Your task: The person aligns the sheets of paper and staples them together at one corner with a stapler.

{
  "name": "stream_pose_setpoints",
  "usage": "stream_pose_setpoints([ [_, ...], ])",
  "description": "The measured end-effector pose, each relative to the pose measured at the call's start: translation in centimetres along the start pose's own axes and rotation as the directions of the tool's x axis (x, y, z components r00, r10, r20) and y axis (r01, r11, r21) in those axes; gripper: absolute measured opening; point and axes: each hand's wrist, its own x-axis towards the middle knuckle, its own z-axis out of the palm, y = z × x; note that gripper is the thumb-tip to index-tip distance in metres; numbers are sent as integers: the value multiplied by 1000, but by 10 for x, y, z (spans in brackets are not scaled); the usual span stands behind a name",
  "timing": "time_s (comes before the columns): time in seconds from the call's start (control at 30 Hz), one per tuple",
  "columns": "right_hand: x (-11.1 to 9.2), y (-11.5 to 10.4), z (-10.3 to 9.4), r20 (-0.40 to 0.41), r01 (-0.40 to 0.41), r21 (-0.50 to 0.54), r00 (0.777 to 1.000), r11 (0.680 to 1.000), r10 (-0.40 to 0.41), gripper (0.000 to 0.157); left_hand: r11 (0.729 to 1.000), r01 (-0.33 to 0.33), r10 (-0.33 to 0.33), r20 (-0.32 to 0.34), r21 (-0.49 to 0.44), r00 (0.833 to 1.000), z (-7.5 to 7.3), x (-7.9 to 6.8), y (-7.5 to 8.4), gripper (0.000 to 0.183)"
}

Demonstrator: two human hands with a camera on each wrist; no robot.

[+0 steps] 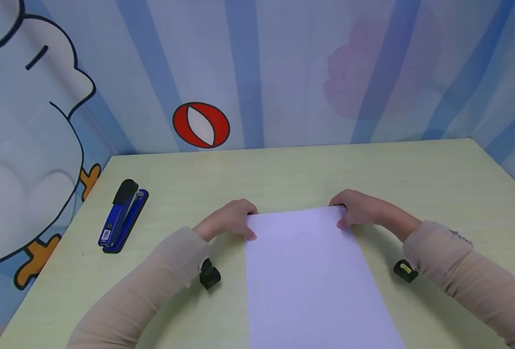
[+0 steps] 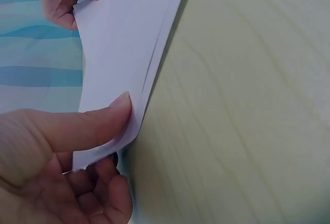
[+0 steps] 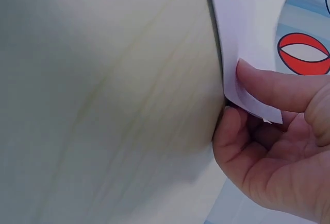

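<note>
A few white paper sheets (image 1: 305,276) lie lengthwise on the table, stacked with edges slightly apart in the left wrist view. At the far left corner my left hand (image 1: 233,218) pinches the paper, thumb on top and curled fingers beneath. My right hand (image 1: 358,208) pinches the far right corner the same way. In the right wrist view the paper (image 3: 247,33) bends up at the corner under the thumb (image 3: 278,87). The near end of the paper runs out of the head view.
A blue and black stapler (image 1: 123,216) lies at the left of the table (image 1: 292,169). Behind the table hangs a blue striped backdrop (image 1: 283,72) with cartoon prints. Dark wrist devices (image 1: 209,275) sit under both sleeves.
</note>
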Motion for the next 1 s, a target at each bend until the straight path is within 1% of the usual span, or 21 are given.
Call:
stream_pose_setpoints([
  [0.13, -1, -1, 1, -2, -33, -25, 999, 999, 33, 39, 1000, -8, 8, -1, 2, 1000, 0, 0, 1, 29],
  [0.2, -2, -1, 1, -2, -47, -20, 999, 999, 47, 44, 1000, -18, 18, 5, 2, 1000, 0, 0, 1, 28],
  [0.4, -4, 4, -2, 27, -77, 84, 997, 993, 75, 53, 999, -16, 17, 20, -46, 1000, 2, 0, -1, 30],
  [0.5, -4, 8, -3, 46, -89, 152, 995, 984, 83, 50, 994, -3, 4, 13, -108, 1000, 3, -2, -4, 35],
  [0.57, -4, 11, -4, 51, -101, 189, 994, 977, 93, 46, 986, 8, -7, 5, -164, 1000, 3, -4, -7, 38],
  [0.67, -5, 15, -4, 60, -123, 270, 992, 955, 110, 45, 962, 8, -12, -12, -274, 1000, 3, -3, -13, 30],
  [0.73, -6, 17, -5, 86, -149, 379, 988, 913, 125, 46, 933, 22, -31, -20, -359, 999, 3, -2, -17, 25],
  [0.77, -7, 18, -5, 99, -164, 438, 986, 884, 134, 47, 915, 33, -46, -21, -402, 999, 2, -1, -18, 23],
  [0.83, -9, 19, -7, 126, -193, 552, 981, 812, 147, 47, 876, 68, -86, -15, -478, 996, 1, 0, -19, 24],
  [0.9, -10, 20, -9, 146, -220, 639, 975, 737, 165, 48, 837, 108, -128, -1, -537, 992, 0, 1, -20, 28],
  [0.97, -12, 21, -11, 147, -231, 679, 973, 696, 179, 51, 806, 136, -155, 16, -576, 988, -1, 2, -20, 32],
  [1.0, -12, 21, -12, 149, -235, 693, 972, 682, 184, 53, 794, 143, -160, 25, -590, 987, -1, 2, -20, 34],
])
